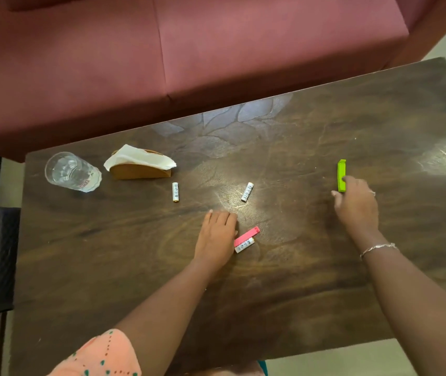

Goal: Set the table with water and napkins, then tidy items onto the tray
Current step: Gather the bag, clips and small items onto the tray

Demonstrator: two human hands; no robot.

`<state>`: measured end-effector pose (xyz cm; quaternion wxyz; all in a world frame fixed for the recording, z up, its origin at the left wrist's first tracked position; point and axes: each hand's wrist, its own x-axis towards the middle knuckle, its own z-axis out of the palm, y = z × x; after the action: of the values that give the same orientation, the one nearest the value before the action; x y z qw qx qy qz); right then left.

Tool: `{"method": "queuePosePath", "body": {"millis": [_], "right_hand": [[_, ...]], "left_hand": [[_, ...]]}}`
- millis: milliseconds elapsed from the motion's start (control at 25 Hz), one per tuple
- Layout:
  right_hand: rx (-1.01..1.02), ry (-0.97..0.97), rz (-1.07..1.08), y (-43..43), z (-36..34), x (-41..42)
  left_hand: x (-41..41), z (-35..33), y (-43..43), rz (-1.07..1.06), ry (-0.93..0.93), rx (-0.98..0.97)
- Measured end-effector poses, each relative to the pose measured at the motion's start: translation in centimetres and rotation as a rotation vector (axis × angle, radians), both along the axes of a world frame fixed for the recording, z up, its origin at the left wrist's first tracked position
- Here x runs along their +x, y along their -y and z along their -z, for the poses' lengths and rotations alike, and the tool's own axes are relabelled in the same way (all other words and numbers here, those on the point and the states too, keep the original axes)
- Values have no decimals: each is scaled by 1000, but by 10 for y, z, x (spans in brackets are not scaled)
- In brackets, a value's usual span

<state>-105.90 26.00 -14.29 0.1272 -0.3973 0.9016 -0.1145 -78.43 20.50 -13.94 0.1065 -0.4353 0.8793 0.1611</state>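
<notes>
Head view: right fingers (pixel 348 181), relaxed, against green clip (pixel 341 169); left fingers (pixel 221 217) flat, empty

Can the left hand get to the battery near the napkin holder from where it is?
Probably yes. The left hand lies flat on the table, holding nothing, and only bare wood lies between it and that battery; the napkin holder stands beyond it.

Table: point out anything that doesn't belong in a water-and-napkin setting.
Three white batteries lie scattered: one near the napkin holder, one mid-table, one against the pink clip. A green clip lies far right. None suits a place setting.
</notes>
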Motion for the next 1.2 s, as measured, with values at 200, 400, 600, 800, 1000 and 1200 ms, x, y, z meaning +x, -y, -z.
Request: {"method": "queuePosePath", "body": {"millis": [200, 400, 600, 800, 1000, 1200], "right_hand": [[1, 113, 319, 27, 8, -20], [102, 155, 321, 28, 27, -19], [125, 153, 352, 26, 32, -21], [58, 110, 292, 30, 27, -17], [78, -2, 52, 47, 31, -11], [112, 24, 39, 56, 30, -3]], "left_hand": [[-20, 3, 3, -92, -69, 84], [-40, 13, -1, -106, 39, 170], [-42, 17, 1, -89, 130, 183], [-43, 19, 2, -82, 128, 209], [-40, 23, 0, -92, 85, 230], [-32, 16, 1, -153, -24, 244]]}}
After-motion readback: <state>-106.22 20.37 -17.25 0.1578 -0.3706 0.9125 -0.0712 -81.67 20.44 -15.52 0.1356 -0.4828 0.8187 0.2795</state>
